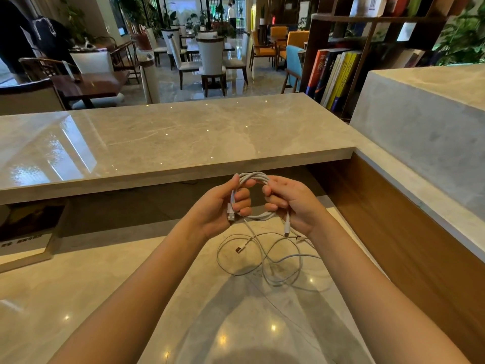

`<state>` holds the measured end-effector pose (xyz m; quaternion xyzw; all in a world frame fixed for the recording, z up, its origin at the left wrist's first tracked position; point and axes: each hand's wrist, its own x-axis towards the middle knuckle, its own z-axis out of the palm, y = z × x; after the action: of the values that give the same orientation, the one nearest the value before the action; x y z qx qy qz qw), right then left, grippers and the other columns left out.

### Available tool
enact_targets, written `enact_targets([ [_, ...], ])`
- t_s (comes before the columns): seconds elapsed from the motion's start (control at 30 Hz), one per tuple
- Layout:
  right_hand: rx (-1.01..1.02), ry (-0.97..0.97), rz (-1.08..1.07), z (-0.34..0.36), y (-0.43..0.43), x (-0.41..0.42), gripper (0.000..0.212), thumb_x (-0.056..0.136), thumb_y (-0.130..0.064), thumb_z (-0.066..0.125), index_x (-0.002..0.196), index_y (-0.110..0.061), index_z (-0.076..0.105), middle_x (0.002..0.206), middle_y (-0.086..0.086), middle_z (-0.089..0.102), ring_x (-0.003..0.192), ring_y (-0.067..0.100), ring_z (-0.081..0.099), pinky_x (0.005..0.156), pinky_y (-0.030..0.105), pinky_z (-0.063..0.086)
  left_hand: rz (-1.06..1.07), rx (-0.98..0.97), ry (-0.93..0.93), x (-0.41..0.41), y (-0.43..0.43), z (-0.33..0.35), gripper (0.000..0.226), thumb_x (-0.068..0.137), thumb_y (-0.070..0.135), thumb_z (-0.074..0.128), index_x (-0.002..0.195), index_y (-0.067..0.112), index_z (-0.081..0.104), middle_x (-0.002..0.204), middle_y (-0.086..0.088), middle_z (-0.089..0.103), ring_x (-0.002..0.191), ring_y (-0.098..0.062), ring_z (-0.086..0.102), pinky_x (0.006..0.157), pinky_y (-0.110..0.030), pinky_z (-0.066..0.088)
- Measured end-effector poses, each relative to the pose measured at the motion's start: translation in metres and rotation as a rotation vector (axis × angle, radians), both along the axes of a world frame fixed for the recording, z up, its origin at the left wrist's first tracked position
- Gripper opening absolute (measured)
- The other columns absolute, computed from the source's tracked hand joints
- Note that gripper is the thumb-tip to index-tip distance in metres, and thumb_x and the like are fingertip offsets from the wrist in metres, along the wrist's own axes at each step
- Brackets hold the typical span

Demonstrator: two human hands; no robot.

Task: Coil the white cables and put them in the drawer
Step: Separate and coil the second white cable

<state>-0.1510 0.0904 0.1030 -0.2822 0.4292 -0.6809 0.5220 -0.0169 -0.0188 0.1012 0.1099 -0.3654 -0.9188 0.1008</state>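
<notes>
Coil of white cable (pixel 258 217) sits upright between the hands, with the left hand (pixel 223 206) and right hand (pixel 294 203) each curled round one side. A second white cable (pixel 265 257) sprawls loose on the worktop (pixel 131 285) just below, nearer the right hand. No drawer shows; a raised marble ledge (pixel 170 137) and dining chairs (pixel 211 61) lie beyond.

Bit of the thick white coiled cable (pixel 258 217) is disappearing behind curled fingers on both sides, so where the left hand (pixel 223 208) and right hand (pixel 295 203) are gripping it, I'm not managing to count the loops. Both forearms are getting chopped off by the bottom edge. The thin loose white cable (pixel 263 258) on the pale marble counter (pixel 105 285) is slipping out of sight behind the right wrist. The dark flat sign (pixel 26 227) at far left is getting cropped too, and its print is coming out too tiny to read.
</notes>
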Motion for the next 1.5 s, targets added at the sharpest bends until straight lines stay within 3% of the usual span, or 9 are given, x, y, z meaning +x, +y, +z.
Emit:
enact_targets([
  [0.17,0.170,0.597,0.051,-0.008,0.013,-0.005,0.023,0.095,-0.021,0.050,0.112,-0.018,0.065,0.095,-0.003,0.069,0.090,0.014,0.064,0.086,0.027,0.052,0.176,0.046,-0.006,0.007,-0.004,-0.005,0.030,0.097,0.028,0.036,0.097,0.005,0.056,0.057,0.004,0.037,0.042,-0.005,0.032,0.040,-0.016,0.031],
  [0.37,0.302,0.885,0.137,0.001,0.022,-0.009,0.020,0.091,-0.027,0.057,0.092,-0.016,0.074,0.070,-0.006,0.062,0.062,0.005,0.052,0.059,0.015,0.043,0.253,0.095,0.000,0.013,0.002,-0.002,0.028,0.094,0.025,0.041,0.094,0.004,0.060,0.057,0.004,0.034,0.040,-0.005,0.029,0.040,-0.016,0.023],
  [0.5,0.289,0.724,0.037,-0.003,0.015,0.009,0.012,0.084,-0.007,0.065,0.096,-0.005,0.070,0.078,0.004,0.070,0.071,0.009,0.068,0.065,0.017,0.054,0.246,0.144,0.019,0.011,0.011,-0.006,0.028,0.092,0.026,0.042,0.095,0.004,0.059,0.056,0.004,0.034,0.039,-0.005,0.029,0.040,-0.015,0.023],
  [0.6,0.223,0.335,0.009,-0.006,0.013,0.019,0.021,0.084,0.003,0.060,0.104,-0.002,0.066,0.092,0.013,0.071,0.086,0.021,0.070,0.072,0.026,0.058,0.295,0.114,0.009,0.011,0.013,-0.011,0.028,0.097,0.026,0.038,0.098,0.005,0.057,0.057,0.003,0.034,0.040,-0.005,0.029,0.040,-0.015,0.026],
  [0.7,0.209,0.076,-0.006,-0.010,0.014,0.026,0.025,0.088,0.000,0.055,0.112,-0.002,0.061,0.101,0.018,0.070,0.092,0.026,0.069,0.078,0.030,0.058,0.367,-0.263,-0.119,0.015,0.011,-0.013,0.027,0.099,0.026,0.036,0.105,0.009,0.055,0.061,0.002,0.038,0.047,-0.006,0.033,0.045,-0.018,0.035],
  [0.83,0.193,0.037,-0.202,-0.022,0.008,0.037,0.019,0.091,-0.007,0.054,0.108,-0.006,0.062,0.096,0.014,0.072,0.087,0.023,0.070,0.078,0.031,0.058,0.468,-0.744,-0.271,0.013,0.022,-0.012,0.020,0.099,0.023,0.039,0.109,0.017,0.055,0.068,0.002,0.051,0.055,-0.008,0.050,0.057,-0.021,0.047],
  [0.93,0.191,0.076,-0.280,-0.024,0.005,0.037,0.018,0.094,-0.010,0.050,0.105,-0.012,0.064,0.088,0.007,0.071,0.083,0.018,0.068,0.080,0.032,0.056,0.574,-0.902,-0.389,0.011,0.023,-0.020,0.019,0.098,0.023,0.042,0.107,0.021,0.058,0.075,0.002,0.056,0.061,-0.006,0.054,0.057,-0.018,0.047],
  [1.17,0.123,-0.115,-0.042,-0.027,0.007,0.043,0.023,0.096,-0.012,0.043,0.108,-0.005,0.061,0.074,0.005,0.065,0.076,0.016,0.063,0.081,0.035,0.050,0.485,-0.462,-0.309,0.015,0.015,-0.025,0.028,0.100,0.022,0.038,0.109,0.009,0.060,0.064,0.000,0.049,0.056,-0.008,0.048,0.056,-0.021,0.045],
  [1.5,0.256,0.164,0.009,-0.034,0.001,0.047,0.022,0.093,-0.016,0.053,0.110,-0.005,0.062,0.091,0.009,0.071,0.088,0.020,0.067,0.077,0.028,0.058,0.430,-0.185,-0.192,0.027,-0.002,-0.036,0.028,0.098,0.020,0.039,0.106,0.003,0.060,0.067,0.001,0.047,0.057,-0.010,0.043,0.053,-0.023,0.043],
])
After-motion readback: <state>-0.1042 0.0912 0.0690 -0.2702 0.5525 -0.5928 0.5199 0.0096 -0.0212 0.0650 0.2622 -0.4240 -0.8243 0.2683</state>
